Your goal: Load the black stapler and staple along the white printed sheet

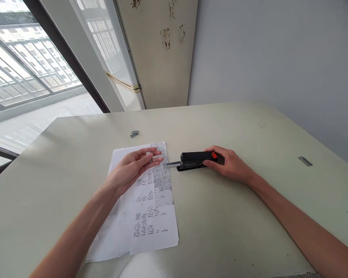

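My right hand (230, 164) grips the rear of a black stapler (195, 157) with a red button, thumb on the near side and fingers over the far side. From the stapler's front a thin silver rail (172, 164) sticks out to the left, its tip over the paper's right edge. My left hand (136, 164) hovers over the printed paper sheets (153, 224), close to the rail tip. Its thumb is near the index finger, with a tiny greyish bit between them that I cannot make out; the other fingers reach toward the rail.
Several short staple strips (134, 133) lie in a small pile beyond the paper. Another staple strip (305, 161) is at the far right of the pale table (234, 231). A window, a worn cabinet side and a grey wall stand behind.
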`<control>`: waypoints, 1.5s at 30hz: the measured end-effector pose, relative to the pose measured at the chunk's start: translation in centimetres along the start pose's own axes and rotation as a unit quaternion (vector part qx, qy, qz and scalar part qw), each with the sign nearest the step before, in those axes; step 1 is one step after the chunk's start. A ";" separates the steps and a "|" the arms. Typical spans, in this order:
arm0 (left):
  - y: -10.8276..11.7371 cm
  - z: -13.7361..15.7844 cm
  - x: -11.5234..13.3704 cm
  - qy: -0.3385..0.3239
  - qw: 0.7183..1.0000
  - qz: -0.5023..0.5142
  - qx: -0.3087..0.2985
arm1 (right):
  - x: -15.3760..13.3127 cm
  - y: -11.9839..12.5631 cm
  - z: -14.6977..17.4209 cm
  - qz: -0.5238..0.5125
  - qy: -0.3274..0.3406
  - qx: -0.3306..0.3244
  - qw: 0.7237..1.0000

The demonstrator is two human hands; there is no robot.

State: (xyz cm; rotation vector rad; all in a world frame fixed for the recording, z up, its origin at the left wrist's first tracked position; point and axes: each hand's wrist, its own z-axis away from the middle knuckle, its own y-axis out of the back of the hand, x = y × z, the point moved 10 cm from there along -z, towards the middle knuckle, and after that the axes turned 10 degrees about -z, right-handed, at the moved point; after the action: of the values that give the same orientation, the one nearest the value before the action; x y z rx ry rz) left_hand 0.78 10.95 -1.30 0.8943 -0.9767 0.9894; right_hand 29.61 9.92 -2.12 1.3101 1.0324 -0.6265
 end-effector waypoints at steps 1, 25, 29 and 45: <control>-0.1 -0.2 -0.3 0.011 1.000 0.006 0.009 | 0.1 0.0 0.0 0.001 -0.002 -0.001 1.000; -0.2 0.2 1.4 -0.089 0.986 -0.107 0.089 | 0.6 -0.3 0.1 0.012 -0.021 -0.012 1.000; -0.3 0.2 1.2 -0.107 0.979 -0.122 0.127 | 0.6 -0.3 0.2 0.008 -0.031 -0.012 0.999; -2.9 1.0 1.6 -0.179 0.965 -0.188 0.042 | 0.6 -0.1 0.1 0.007 -0.026 -0.012 1.000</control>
State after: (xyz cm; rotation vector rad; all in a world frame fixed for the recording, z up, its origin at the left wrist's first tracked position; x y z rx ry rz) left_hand 3.62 9.59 0.05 1.3047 -1.0190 0.5571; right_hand 29.76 9.90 -2.68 1.2727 0.9847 -0.6312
